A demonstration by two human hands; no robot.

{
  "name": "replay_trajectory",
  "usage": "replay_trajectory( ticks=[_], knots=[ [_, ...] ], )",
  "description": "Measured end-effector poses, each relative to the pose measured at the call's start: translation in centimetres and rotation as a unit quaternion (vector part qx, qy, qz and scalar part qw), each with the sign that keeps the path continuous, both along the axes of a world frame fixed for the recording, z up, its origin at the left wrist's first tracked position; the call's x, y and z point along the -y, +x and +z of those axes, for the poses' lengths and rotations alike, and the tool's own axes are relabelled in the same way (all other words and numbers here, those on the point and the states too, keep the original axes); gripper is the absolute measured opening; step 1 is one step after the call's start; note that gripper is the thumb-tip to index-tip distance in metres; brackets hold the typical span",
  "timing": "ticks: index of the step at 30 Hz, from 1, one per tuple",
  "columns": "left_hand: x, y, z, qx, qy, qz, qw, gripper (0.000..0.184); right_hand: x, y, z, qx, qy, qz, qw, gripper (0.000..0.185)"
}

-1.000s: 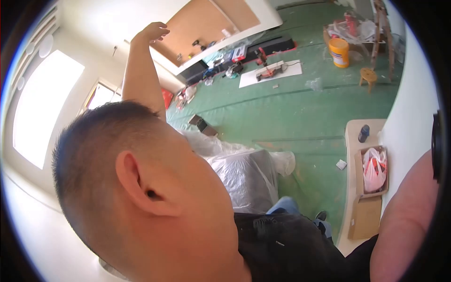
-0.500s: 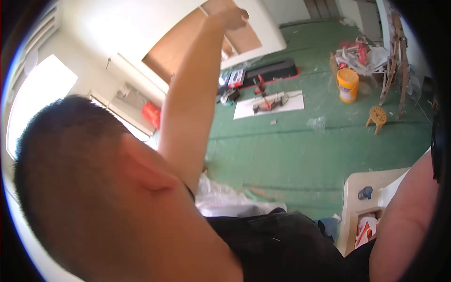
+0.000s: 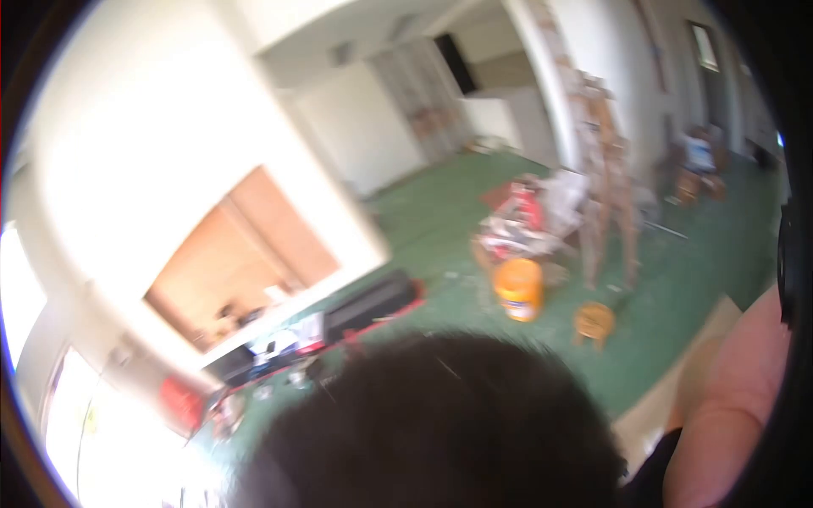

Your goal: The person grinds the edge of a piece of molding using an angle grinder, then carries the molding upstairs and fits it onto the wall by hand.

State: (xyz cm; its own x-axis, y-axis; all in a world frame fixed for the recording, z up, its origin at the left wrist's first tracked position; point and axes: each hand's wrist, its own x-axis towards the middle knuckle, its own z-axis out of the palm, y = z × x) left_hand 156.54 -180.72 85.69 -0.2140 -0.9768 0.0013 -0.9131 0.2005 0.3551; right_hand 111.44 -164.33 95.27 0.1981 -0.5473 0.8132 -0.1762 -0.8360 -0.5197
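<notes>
Neither my left hand nor my right hand shows in the head view. At the right edge a bare arm [image 3: 732, 406] rises beside a dark sleeve, and its hand is out of sight behind the black rim. A head with short dark hair [image 3: 440, 423] fills the bottom middle and hides the floor behind it. The picture is blurred by motion.
Beyond the head lies a green-covered floor [image 3: 423, 212]. On it stand a yellow bucket [image 3: 518, 289], a small wooden stool [image 3: 594, 323], a wooden ladder [image 3: 605, 186] and a heap of wrapped items [image 3: 529, 216]. A wall niche [image 3: 229, 262] is at the left.
The view has swung up and toward the back of the room. The raised arm and its hand have left the picture, and the dark-haired head has shifted to the bottom middle.
</notes>
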Motion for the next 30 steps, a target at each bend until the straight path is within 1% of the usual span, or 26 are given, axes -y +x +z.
replay_trajectory(
  ticks=[1,4,6,7,9,11,14,16,18,19,22,23,25,26,27,28,29,30],
  knots=[
    [0.6,0.6,-4.2,-0.036,0.044,-0.009,0.998,0.032,2.7,-0.6,1.7,-0.019,-0.009,-0.025,0.999,0.042],
    [-0.1,-0.2,-19.6,-0.146,0.170,0.006,0.975,0.031,10.1,-4.2,4.5,-0.103,-0.064,-0.060,0.991,0.042],
    [0.7,-4.2,-28.9,-0.207,0.260,0.039,0.942,0.030,13.4,-6.6,6.5,-0.202,-0.100,-0.090,0.970,0.041],
    [0.4,-4.8,-30.6,-0.212,0.296,0.056,0.930,0.030,15.2,-8.2,7.9,-0.224,-0.091,-0.111,0.964,0.041],
    [3.2,-3.9,-34.1,-0.200,0.335,0.068,0.918,0.030,17.5,-9.8,6.8,-0.230,-0.104,-0.161,0.954,0.041],
    [7.4,-3.4,-36.9,-0.183,0.373,0.057,0.908,0.029,20.2,-10.6,5.8,-0.245,-0.099,-0.208,0.942,0.041],
    [15.8,-1.0,-39.9,-0.128,0.404,0.004,0.906,0.029,24.0,-11.2,3.4,-0.249,-0.078,-0.274,0.926,0.041],
    [24.3,0.4,-39.2,-0.086,0.384,-0.047,0.918,0.029,26.8,-12.8,3.2,-0.236,-0.061,-0.310,0.919,0.041],
    [34.9,0.3,-38.1,-0.053,0.336,-0.076,0.937,0.028,28.2,-16.0,3.1,-0.233,-0.048,-0.342,0.909,0.041],
    [41.0,-0.4,-38.0,-0.051,0.307,-0.068,0.948,0.028,29.0,-18.3,3.8,-0.251,-0.039,-0.345,0.904,0.041],
    [60.7,-8.8,-37.1,-0.108,0.203,-0.080,0.970,0.028,30.3,-24.4,3.6,-0.289,-0.047,-0.415,0.861,0.040],
    [65.1,-11.4,-37.0,-0.141,0.178,-0.085,0.970,0.028,29.9,-26.3,3.1,-0.290,-0.051,-0.435,0.851,0.040],
    [69.2,-16.6,-38.2,-0.183,0.183,-0.127,0.958,0.029,30.7,-31.0,1.5,-0.275,-0.030,-0.463,0.842,0.040],
    [70.4,-18.9,-38.9,-0.192,0.205,-0.144,0.949,0.029,31.6,-33.5,0.7,-0.265,-0.025,-0.479,0.836,0.040],
    [71.0,-22.1,-41.3,-0.145,0.242,-0.120,0.952,0.030,33.2,-36.1,-0.5,-0.254,-0.018,-0.490,0.834,0.040],
    [69.8,-26.0,-42.5,-0.092,0.290,-0.100,0.947,0.031,34.0,-40.4,-0.1,-0.245,-0.019,-0.497,0.832,0.040],
    [69.1,-29.8,-44.5,-0.065,0.341,-0.089,0.933,0.034,35.1,-44.2,-0.5,-0.250,-0.010,-0.509,0.824,0.040],
    [68.2,-34.8,-48.5,-0.087,0.416,-0.071,0.903,0.038,35.5,-46.4,-0.4,-0.272,-0.016,-0.520,0.810,0.040]
  ],
)
